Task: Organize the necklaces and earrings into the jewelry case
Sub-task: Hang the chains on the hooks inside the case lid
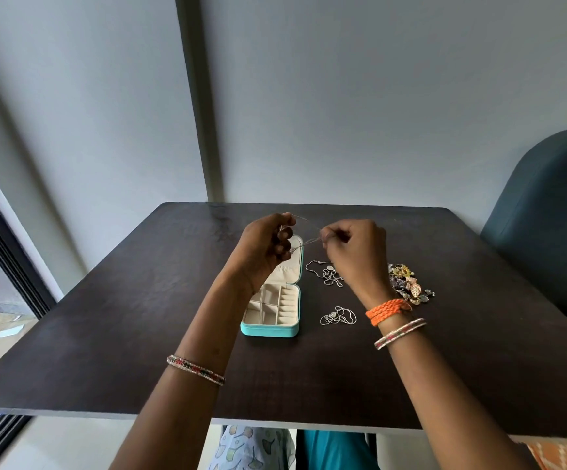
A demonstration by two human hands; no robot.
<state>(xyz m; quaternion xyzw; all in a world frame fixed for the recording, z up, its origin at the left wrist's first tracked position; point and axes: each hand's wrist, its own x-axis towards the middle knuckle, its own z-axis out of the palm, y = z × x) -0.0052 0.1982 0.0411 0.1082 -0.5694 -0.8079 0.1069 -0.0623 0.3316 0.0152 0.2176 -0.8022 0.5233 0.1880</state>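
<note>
So the person's sitting at a dark wooden table (139, 317) with both hands raised over it, working on a thin silver chain (304, 228) strung between them. The left hand (265, 252) has its fingers curled in and pinches one end of the chain, the right hand (356, 252) pinches the other end between thumb and fingertips. The chain is really fine, so I can't make out the clasp or exactly how it loops.

Right below the left hand sits the turquoise jewelry case (275, 310), lid open and leaning back, cream lining, little compartments in the base that look empty from here. Just to the right of the case there's a tangle of silver necklaces (326, 276) on the table, partly behind the right wrist, and another small silver necklace (339, 316) coiled nearer the person. Further right, a heap of colourful earrings (409, 283) lies near the right wrist, which has an orange braided band (388, 310) on it. Dark teal chair (546, 215) off to the right
</note>
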